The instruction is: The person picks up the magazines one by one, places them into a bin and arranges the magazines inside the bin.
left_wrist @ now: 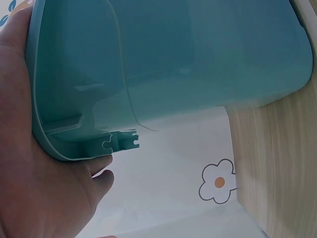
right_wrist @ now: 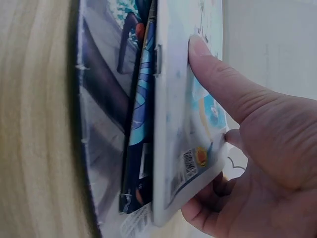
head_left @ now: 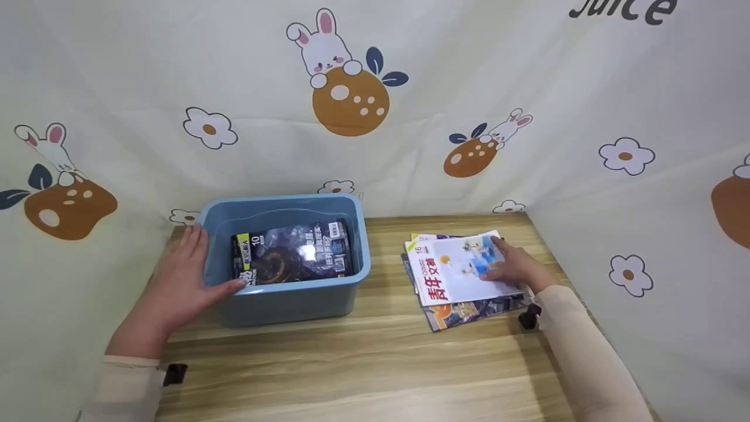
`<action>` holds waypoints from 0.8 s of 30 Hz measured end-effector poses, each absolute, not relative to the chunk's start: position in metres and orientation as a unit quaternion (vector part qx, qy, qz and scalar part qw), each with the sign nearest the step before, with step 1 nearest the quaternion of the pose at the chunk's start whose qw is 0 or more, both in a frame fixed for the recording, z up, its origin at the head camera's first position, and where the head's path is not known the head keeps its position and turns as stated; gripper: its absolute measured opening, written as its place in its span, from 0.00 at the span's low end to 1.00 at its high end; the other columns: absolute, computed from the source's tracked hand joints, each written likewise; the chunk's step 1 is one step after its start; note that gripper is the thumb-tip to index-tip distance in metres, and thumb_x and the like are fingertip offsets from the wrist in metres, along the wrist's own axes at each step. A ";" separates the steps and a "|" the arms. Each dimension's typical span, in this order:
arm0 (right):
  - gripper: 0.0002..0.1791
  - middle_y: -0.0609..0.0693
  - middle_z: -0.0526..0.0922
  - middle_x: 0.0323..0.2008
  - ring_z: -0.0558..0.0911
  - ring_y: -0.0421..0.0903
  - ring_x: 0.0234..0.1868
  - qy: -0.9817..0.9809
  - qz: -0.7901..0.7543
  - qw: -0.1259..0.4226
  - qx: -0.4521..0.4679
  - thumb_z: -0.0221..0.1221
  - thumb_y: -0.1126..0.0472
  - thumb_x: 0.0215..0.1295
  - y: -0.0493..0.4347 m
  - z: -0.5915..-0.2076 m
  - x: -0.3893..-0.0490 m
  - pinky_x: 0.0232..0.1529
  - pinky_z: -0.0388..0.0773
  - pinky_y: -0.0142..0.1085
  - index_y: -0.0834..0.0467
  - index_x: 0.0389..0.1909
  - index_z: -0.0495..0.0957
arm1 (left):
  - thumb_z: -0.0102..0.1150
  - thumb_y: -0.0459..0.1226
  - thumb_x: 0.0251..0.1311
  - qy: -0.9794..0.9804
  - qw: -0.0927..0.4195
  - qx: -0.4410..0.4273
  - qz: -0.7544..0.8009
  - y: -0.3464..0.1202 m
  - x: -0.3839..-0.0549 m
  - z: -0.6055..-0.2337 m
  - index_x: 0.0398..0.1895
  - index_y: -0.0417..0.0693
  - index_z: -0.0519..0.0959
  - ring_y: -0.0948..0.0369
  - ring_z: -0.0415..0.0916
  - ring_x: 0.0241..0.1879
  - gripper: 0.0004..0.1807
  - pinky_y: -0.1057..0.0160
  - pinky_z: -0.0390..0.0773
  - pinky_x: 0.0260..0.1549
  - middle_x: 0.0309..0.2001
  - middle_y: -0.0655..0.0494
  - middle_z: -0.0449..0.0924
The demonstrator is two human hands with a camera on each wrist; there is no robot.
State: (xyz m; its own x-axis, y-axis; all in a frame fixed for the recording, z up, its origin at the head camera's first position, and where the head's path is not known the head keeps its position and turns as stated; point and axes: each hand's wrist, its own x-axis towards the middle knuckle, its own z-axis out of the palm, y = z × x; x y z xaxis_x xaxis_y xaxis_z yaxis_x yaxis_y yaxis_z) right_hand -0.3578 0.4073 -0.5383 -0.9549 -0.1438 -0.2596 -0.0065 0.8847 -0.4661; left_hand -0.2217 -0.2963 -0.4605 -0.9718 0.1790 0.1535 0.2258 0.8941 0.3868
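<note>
A blue plastic storage bin (head_left: 293,302) stands on the table at the left, with magazines (head_left: 293,252) lying inside, a dark-covered one on top. My left hand (head_left: 181,281) holds the bin's near left corner, thumb over the front rim and fingers along the left side; the left wrist view shows the hand (left_wrist: 44,163) at the rim. To the right lies a loose stack of several magazines, topped by a white magazine (head_left: 451,269). My right hand (head_left: 518,266) grips that white magazine at its right edge, thumb on the cover (right_wrist: 173,148) and fingers curled at the edge.
The wood-grain table (head_left: 375,369) meets a cloth backdrop (head_left: 410,158) printed with rabbits, oranges and flowers. The cloth rises behind the bin and on both sides. Lower magazines (head_left: 463,313) stick out at angles beneath the white one.
</note>
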 end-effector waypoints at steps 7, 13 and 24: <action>0.74 0.81 0.55 0.81 0.61 0.79 0.80 0.949 -0.286 0.126 -0.048 0.84 0.48 0.57 0.412 -0.542 -0.355 0.82 0.57 0.67 0.61 0.91 0.42 | 0.65 0.73 0.65 -0.971 0.056 -0.100 -0.211 -0.296 -0.221 -0.461 0.87 0.25 0.43 0.32 0.31 0.88 0.73 0.24 0.41 0.80 0.88 0.26 0.35; 0.77 0.81 0.51 0.82 0.58 0.80 0.81 0.944 -0.303 0.126 -0.040 0.85 0.49 0.56 0.418 -0.542 -0.357 0.82 0.56 0.68 0.60 0.91 0.38 | 0.66 0.72 0.65 -0.970 0.059 -0.099 -0.216 -0.296 -0.220 -0.461 0.87 0.26 0.43 0.32 0.32 0.88 0.73 0.23 0.43 0.80 0.88 0.27 0.36; 0.73 0.85 0.52 0.80 0.50 0.83 0.82 0.958 -0.261 0.118 -0.018 0.84 0.52 0.58 0.414 -0.534 -0.355 0.82 0.50 0.70 0.65 0.90 0.42 | 0.65 0.73 0.65 -0.971 0.057 -0.093 -0.213 -0.295 -0.220 -0.460 0.87 0.27 0.43 0.32 0.32 0.88 0.73 0.22 0.46 0.79 0.88 0.27 0.36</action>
